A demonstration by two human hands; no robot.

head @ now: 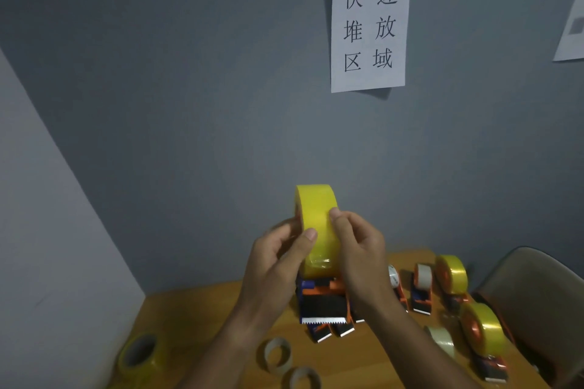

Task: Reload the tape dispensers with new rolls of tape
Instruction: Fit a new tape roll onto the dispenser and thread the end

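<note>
Gripping yellow tape roll with both hands, left hand and right hand curled round it, thumbs on tape face. Roll seated on orange dispenser, held above counter. Risk: loose end resticking or tearing crooked; serrated blade near wrists, possible nick.

Counts:
- yellow tape rolls: 4, namely one held, two on dispensers at right, one loose at left
- pale rolls: 3
- empty cardboard cores: 2
- wall paper sheets: 2
- hands: 2
- chair: 1

Dispenser count unclear.
</note>
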